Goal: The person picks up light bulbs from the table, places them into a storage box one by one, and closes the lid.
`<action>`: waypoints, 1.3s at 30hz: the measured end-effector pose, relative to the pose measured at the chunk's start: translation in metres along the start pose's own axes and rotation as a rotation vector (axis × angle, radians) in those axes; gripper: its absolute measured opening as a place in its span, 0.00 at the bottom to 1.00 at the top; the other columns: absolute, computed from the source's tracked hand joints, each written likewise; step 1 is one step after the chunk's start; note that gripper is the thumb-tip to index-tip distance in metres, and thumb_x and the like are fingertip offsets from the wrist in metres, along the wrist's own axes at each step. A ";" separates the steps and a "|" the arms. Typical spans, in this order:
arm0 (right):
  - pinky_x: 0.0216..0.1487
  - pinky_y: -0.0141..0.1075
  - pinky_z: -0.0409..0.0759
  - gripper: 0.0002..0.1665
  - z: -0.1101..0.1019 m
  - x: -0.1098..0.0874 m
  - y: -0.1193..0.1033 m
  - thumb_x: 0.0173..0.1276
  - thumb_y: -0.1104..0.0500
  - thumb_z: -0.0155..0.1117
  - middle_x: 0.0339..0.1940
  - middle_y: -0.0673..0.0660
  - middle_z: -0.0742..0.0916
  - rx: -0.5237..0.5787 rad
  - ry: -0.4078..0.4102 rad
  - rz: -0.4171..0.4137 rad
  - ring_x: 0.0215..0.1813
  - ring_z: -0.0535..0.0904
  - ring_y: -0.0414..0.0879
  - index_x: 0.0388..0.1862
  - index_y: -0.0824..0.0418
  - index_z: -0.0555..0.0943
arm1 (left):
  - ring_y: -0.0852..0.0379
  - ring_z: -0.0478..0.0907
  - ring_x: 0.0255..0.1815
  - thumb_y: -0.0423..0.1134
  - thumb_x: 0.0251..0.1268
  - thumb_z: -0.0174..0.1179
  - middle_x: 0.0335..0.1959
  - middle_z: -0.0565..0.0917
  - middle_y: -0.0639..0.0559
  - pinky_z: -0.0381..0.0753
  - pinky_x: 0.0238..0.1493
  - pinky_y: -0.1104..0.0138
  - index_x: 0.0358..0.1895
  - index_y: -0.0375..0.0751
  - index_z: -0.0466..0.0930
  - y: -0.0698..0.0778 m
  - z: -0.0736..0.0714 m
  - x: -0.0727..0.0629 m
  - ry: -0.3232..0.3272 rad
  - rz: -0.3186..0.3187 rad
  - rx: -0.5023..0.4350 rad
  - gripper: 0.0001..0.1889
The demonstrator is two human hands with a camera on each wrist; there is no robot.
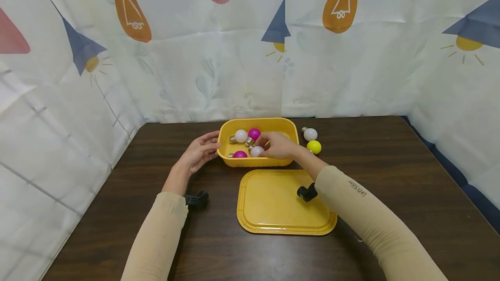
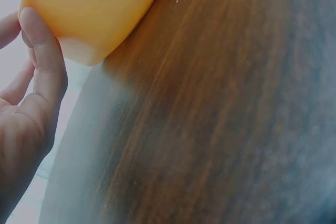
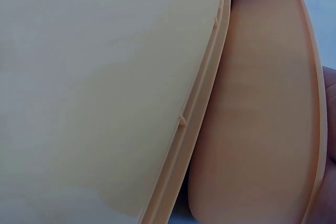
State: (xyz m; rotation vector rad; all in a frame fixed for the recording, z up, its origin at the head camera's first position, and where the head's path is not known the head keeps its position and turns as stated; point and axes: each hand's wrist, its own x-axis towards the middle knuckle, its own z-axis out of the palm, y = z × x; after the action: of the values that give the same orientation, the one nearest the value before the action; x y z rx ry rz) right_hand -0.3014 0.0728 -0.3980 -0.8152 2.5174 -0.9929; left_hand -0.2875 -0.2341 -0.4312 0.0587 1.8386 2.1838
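Note:
A yellow box (image 1: 258, 162) holds several light bulbs, among them a white bulb (image 1: 240, 135), a magenta bulb (image 1: 254, 133) and another magenta bulb (image 1: 240, 154). At its left end my left hand (image 1: 200, 151) holds the rim, the thumb against the outer wall in the left wrist view. My right hand (image 1: 277, 145) reaches over the near rim into the box. Its curved fingers and thumb are around a white light bulb (image 1: 257, 151) near the box's middle. From the right wrist camera, the box wall (image 3: 257, 98) hides the bulbs.
A yellow tray (image 1: 273, 224) lies in front of the box, partly under my right forearm. Right of the box, a white bulb (image 1: 310, 134) and a yellow bulb (image 1: 314, 146) lie on the dark wooden table (image 1: 390, 177). A patterned cloth (image 1: 242, 77) hangs behind.

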 end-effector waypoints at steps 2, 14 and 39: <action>0.62 0.41 0.79 0.19 0.001 0.000 0.001 0.68 0.61 0.73 0.54 0.57 0.85 0.010 0.003 0.007 0.57 0.81 0.53 0.56 0.63 0.82 | 0.54 0.85 0.47 0.30 0.78 0.58 0.64 0.75 0.36 0.85 0.46 0.67 0.79 0.37 0.59 0.000 0.000 0.000 -0.002 0.002 -0.001 0.31; 0.60 0.40 0.81 0.23 -0.004 -0.003 0.002 0.67 0.63 0.73 0.57 0.61 0.84 0.091 -0.007 0.009 0.60 0.82 0.53 0.59 0.67 0.80 | 0.54 0.85 0.46 0.30 0.77 0.59 0.65 0.74 0.35 0.85 0.45 0.67 0.79 0.38 0.60 -0.001 0.001 0.002 0.006 -0.002 -0.005 0.31; 0.62 0.46 0.77 0.17 -0.010 -0.012 0.003 0.70 0.64 0.72 0.54 0.66 0.85 0.281 0.158 -0.102 0.55 0.79 0.53 0.55 0.68 0.82 | 0.53 0.85 0.47 0.30 0.77 0.59 0.66 0.73 0.35 0.85 0.45 0.68 0.79 0.37 0.60 0.000 0.001 -0.003 -0.002 -0.001 0.004 0.31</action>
State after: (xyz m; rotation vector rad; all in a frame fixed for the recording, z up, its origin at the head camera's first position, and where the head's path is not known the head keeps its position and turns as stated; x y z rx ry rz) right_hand -0.2979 0.0867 -0.3921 -0.8131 2.4023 -1.4580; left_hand -0.2849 -0.2341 -0.4303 0.0609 1.8409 2.1786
